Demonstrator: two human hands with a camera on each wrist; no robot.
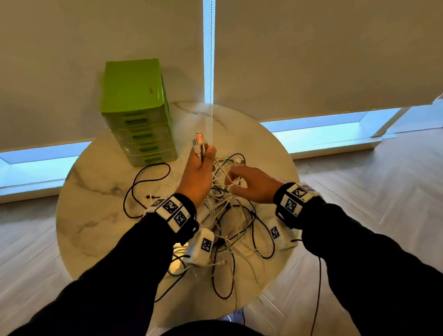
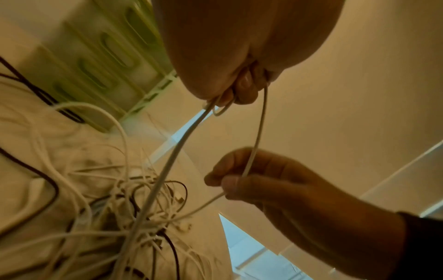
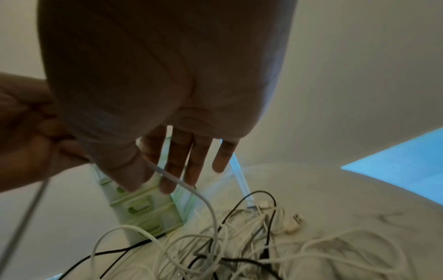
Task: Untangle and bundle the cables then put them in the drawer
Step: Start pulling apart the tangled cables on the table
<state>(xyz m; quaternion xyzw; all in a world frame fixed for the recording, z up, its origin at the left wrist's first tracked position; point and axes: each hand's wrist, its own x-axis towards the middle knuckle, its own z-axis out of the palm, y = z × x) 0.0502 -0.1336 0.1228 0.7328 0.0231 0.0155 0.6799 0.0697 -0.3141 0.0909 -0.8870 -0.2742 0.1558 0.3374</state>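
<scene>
Green drawer unit (image 1: pixel 139 113) shut – cables (image 1: pixel 228 221) outside, on table (image 1: pixel 91 207)

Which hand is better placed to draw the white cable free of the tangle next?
Right. The left hand already grips the cable ends raised; the right hand pinches a white strand just above the tangle.

one green drawer unit (image 1: pixel 136 113) with four slotted drawer fronts showing; one round table (image 1: pixel 91 207); two hands; one tangle of cables (image 1: pixel 231 221) below the fingers (strand count cannot be told); two plugs above the left fingertips.
</scene>
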